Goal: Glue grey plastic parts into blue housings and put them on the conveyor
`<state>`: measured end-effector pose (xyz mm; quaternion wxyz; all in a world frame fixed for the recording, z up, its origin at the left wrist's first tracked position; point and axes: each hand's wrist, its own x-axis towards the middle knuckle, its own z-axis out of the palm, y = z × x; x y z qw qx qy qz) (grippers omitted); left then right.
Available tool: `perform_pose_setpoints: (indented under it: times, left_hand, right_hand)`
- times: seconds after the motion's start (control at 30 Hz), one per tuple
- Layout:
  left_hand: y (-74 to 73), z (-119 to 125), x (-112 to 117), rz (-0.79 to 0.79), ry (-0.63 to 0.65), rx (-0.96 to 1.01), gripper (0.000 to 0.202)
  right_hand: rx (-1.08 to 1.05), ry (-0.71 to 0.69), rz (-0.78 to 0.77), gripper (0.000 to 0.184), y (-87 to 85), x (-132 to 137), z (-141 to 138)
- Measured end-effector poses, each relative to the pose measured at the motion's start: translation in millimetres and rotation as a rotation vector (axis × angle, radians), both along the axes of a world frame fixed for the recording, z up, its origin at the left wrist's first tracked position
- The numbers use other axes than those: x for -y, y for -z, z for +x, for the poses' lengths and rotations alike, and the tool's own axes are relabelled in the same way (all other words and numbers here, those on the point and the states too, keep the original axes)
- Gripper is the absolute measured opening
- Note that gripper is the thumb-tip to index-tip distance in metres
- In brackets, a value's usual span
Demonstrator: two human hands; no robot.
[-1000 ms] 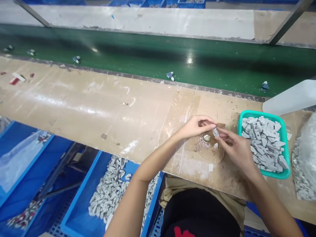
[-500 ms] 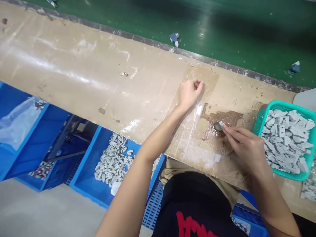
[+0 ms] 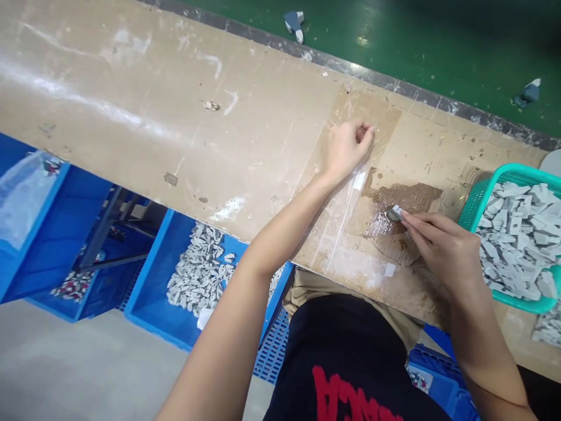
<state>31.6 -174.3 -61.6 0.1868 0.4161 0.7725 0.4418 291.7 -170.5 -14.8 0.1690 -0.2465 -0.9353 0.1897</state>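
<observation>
Between the thumb and fingertips of my right hand (image 3: 453, 251) is a small light-grey plastic piece (image 3: 398, 211). Its tip meets a small, round, dark, shiny object (image 3: 392, 216), which lies on a wet brown patch (image 3: 418, 196) of the cardboard-covered bench. Whether that object is a shallow dish or a blob of liquid I cannot tell. Farther back and to the left, my left hand (image 3: 348, 146) rests over the bench with its fingers curled and pinched together; anything inside them is hidden. Right of my right hand stands a teal basket (image 3: 475, 207) heaped with grey plastic pieces (image 3: 519, 234).
A green surface (image 3: 394, 47) runs behind the bench's dark edge, carrying blue-and-grey parts (image 3: 294, 24). Below the bench at left, a blue bin (image 3: 149, 316) holds many grey pieces. Another blue bin (image 3: 65, 216) contains a clear plastic bag (image 3: 21, 199).
The camera view has shifted slightly, with the far side of the bench now higher in the picture. Both hands keep nearly the same pose, and the grey piece stays at the round dark object.
</observation>
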Motion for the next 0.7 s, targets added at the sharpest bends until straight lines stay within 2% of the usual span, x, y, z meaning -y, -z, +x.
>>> perform_pose_setpoints:
  times: [0.3,0.53,0.6,0.7]
  left_hand:
    - [0.2,0,-1,-0.021,-0.010,0.000,0.017]
    - [-1.9,1,-1,-0.001,-0.075,0.027,0.022]
    - [-5.3,5,-9,0.003,-0.067,0.028,0.024]
    - [-13.3,11,-35,0.041,0.049,0.006,0.033]
  right_hand:
    - [0.003,-0.030,0.056,0.027,0.4,0,3]
    - [-0.105,0.078,-0.026,0.026,-2.4,3,5]
    - [-0.140,0.065,-0.054,0.027,-2.3,4,5]
    - [-0.178,0.056,-0.085,0.028,-1.6,4,4]
